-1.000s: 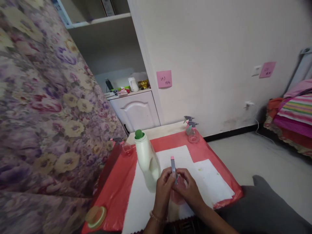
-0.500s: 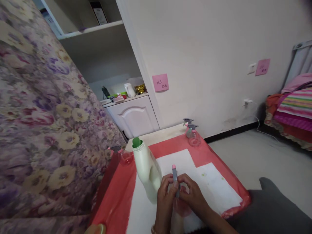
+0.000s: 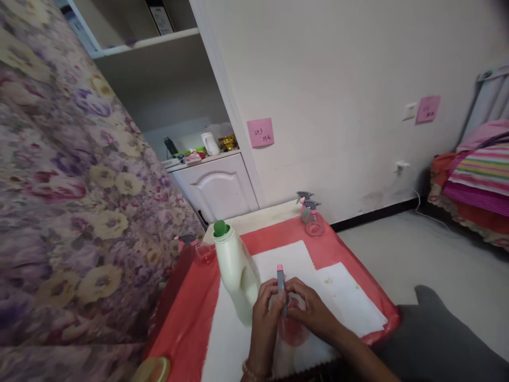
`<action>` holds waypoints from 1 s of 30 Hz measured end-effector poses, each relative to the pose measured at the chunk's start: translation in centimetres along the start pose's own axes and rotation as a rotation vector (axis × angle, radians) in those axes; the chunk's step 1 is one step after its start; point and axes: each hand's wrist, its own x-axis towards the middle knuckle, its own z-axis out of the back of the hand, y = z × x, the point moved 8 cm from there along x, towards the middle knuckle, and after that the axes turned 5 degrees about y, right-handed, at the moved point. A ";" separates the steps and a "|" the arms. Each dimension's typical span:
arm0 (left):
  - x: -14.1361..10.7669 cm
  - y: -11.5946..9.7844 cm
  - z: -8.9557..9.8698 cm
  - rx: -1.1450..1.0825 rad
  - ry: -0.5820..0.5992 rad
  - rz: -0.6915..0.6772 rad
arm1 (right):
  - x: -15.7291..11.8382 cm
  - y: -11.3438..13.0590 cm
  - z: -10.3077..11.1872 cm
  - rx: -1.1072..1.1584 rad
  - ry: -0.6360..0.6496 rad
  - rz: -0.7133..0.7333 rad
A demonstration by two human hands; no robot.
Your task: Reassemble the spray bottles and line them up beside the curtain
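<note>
Both hands meet around the grey spray head with a pink nozzle, which sits on a clear round bottle near the table's front. My left hand has its fingers closed on the spray head's left side. From the right, my right hand pinches the same spray head. The bottle's neck is mostly hidden by the fingers. Just left of my left hand stands a large pale green jug, with a green piece in its open mouth.
White cloths lie on the red table cover. A clear spray bottle stands at the left, others at the back right. A round-rimmed container is front left. A floral curtain hangs left.
The view has shifted slightly, so more of the round-rimmed container shows at the lower left. Both hands keep their hold on the spray head.
</note>
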 end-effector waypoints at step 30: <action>-0.2 -0.9 -0.3 -0.013 -0.023 -0.024 | -0.3 -0.6 0.5 0.036 -0.164 -0.074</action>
